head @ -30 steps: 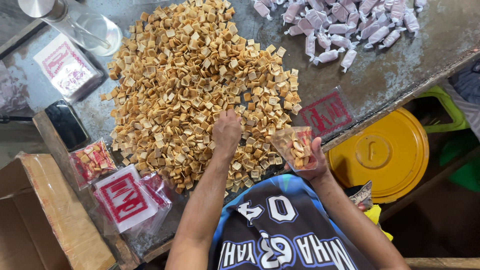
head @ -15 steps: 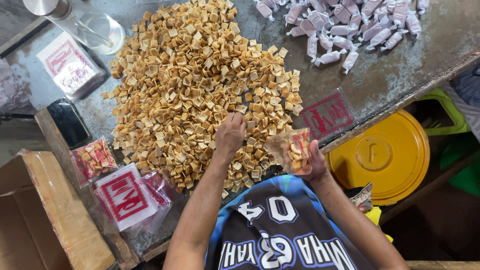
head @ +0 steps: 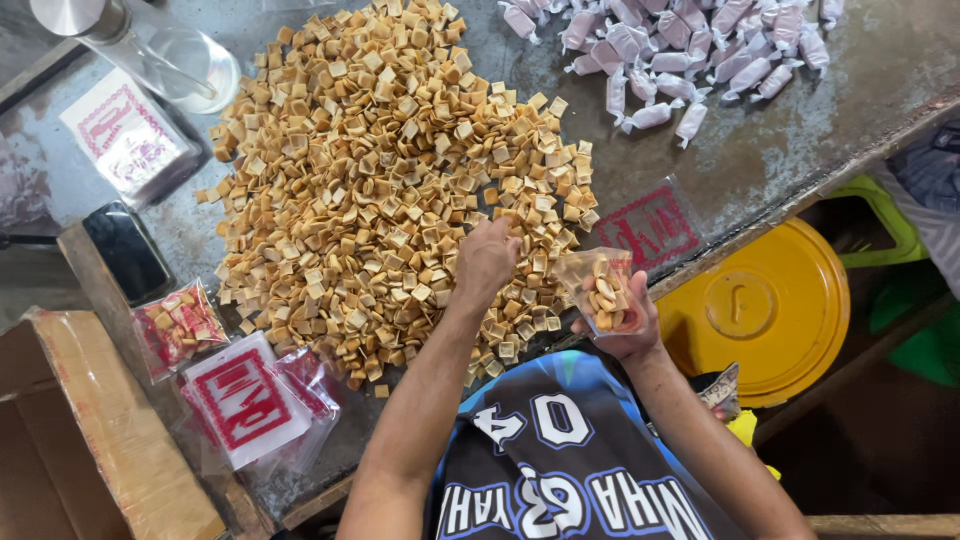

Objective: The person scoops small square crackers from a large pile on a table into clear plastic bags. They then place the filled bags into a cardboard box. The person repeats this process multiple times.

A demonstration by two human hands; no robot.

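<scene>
A big heap of small square golden crackers (head: 380, 180) covers the grey table (head: 760, 150). My left hand (head: 485, 262) rests on the heap's near right edge, its fingers curled shut over some crackers. My right hand (head: 628, 335) is at the table's front edge and holds a small clear bag (head: 600, 290), partly filled with crackers, its mouth tilted toward the left hand. The two hands are a short gap apart.
A filled packet (head: 178, 325), printed red-and-white bags (head: 245, 400), a black phone (head: 125, 250) and a cardboard box (head: 80, 430) lie at the left. Wrapped candies (head: 690, 50) sit far right. An empty printed bag (head: 650, 225) lies by a yellow-lidded bucket (head: 760, 310) below the table edge.
My left hand has slid a little to the right across the heap, toward the bag. The right hand and its bag have stayed almost still.
</scene>
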